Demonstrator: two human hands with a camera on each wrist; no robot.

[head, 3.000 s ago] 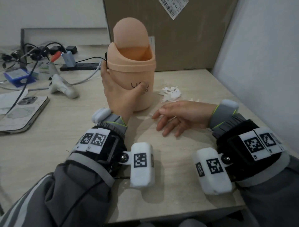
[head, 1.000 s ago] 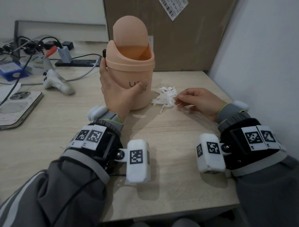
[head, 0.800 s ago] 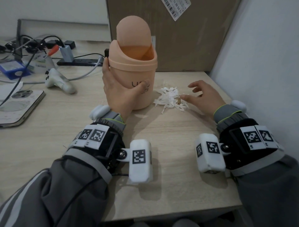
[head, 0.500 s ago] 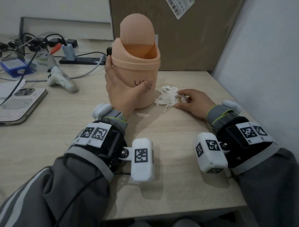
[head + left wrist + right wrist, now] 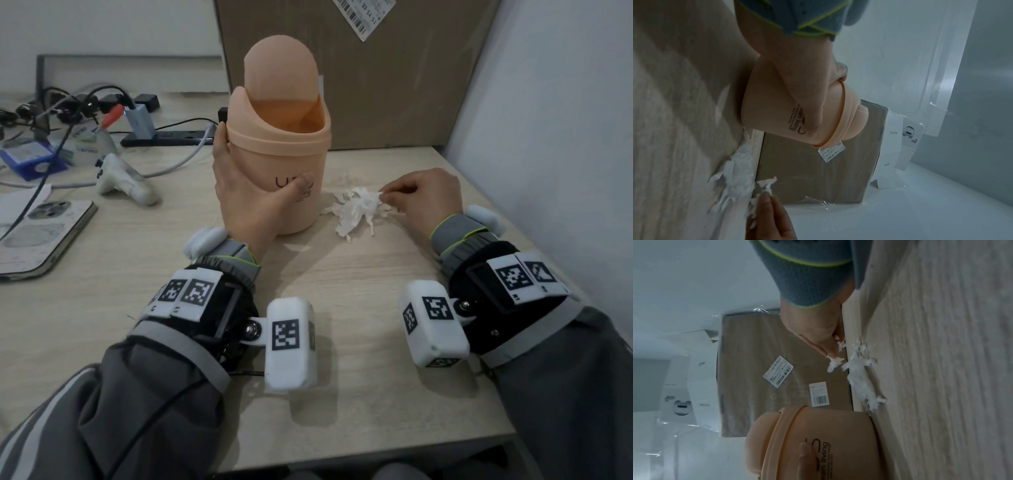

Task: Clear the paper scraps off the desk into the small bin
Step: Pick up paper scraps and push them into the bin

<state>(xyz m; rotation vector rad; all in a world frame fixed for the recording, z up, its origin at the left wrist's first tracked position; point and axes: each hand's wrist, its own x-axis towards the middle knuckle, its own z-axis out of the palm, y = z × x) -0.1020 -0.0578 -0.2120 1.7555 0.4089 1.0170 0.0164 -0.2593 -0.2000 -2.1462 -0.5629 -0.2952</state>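
Note:
A small peach bin with its swing lid tipped open stands upright on the wooden desk. My left hand grips its side, thumb across the printed front; the same grip shows in the left wrist view. A pile of white paper scraps lies just right of the bin. My right hand sits at the pile's right edge and pinches a few scraps between thumb and fingertips, lifted slightly off the desk. The rest of the pile stays on the desk.
A big cardboard box stands against the wall behind the bin. A white wall borders the desk on the right. To the left lie a white controller, a tablet, cables and a power strip.
My right hand swept the scraps into a pile beside the bin, then closed its fingers on the pile's right edge and now pinches some. The left hand keeps gripping the bin.

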